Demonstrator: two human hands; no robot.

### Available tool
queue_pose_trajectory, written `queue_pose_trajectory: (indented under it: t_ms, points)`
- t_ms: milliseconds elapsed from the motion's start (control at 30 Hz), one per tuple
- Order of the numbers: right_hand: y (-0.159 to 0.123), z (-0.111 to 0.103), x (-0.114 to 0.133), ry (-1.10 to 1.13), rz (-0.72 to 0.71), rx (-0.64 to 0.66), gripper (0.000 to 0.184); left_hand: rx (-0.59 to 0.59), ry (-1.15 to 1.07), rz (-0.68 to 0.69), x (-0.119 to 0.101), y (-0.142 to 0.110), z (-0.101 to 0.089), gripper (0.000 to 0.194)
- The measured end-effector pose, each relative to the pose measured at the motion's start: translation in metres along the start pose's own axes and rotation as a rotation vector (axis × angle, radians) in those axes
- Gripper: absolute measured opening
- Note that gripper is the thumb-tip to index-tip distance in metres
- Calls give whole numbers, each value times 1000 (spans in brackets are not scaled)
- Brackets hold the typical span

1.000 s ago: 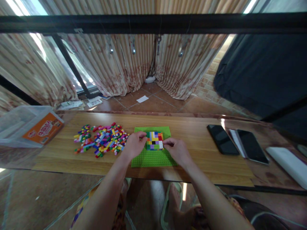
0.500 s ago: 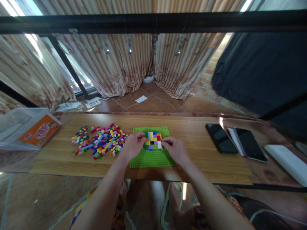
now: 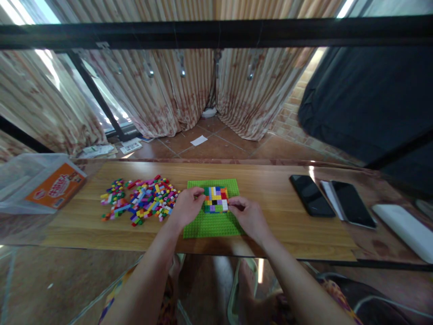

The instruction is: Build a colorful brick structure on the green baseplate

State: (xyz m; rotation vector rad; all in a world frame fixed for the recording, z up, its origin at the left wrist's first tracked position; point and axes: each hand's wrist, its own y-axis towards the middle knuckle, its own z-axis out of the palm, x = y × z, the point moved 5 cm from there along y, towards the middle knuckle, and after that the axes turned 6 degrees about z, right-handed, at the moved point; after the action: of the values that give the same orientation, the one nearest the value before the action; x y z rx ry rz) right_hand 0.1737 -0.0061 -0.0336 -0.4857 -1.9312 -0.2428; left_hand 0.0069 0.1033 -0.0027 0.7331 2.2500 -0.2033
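A green studded baseplate (image 3: 206, 225) lies on the wooden table (image 3: 270, 221) in front of me. A small patch of coloured bricks (image 3: 215, 199) is built on its middle. My left hand (image 3: 186, 206) rests on the plate with its fingertips curled against the patch's left edge. My right hand (image 3: 248, 215) is at the patch's right edge, fingers pinched together at the bricks; whether a brick sits between them is too small to tell. A heap of loose coloured bricks (image 3: 140, 200) lies on the table left of my left hand.
A clear plastic box with an orange label (image 3: 40, 183) stands at the far left. Two black phones (image 3: 310, 195) (image 3: 352, 203) and a white flat object (image 3: 404, 231) lie on the right. A black bar (image 3: 216, 32) crosses the top; curtains hang behind the table.
My right hand has slid a little down and left along the patch's right edge. My left hand has stayed at the left edge. The view has shifted slightly.
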Motion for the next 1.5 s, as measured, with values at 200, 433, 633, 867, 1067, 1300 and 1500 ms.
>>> queue_pose_trajectory:
  t_ms: [200,433,633,867,1067,1300,1500]
  points:
    - [-7,1,7,-81,-90,46,23,-3,-1,1,-1,0,-1,25]
    - [-5,1,7,-190,-153,-32,25,3,14,-8,-1,0,-1,25]
    - [-3,1,4,-191,-158,-85,24,4,-25,-17,-1,0,0,25]
    - [-5,2,10,-253,-197,-69,30,9,-31,-21,-1,0,0,24]
    - [-5,-1,15,-276,-235,-43,31,6,-31,-30,-2,0,0,24]
    - [-4,-1,12,-255,-256,-46,28,13,-44,-41,-1,0,1,24]
    - [-3,0,12,-273,-270,-33,28,1,-38,-45,-2,0,1,23]
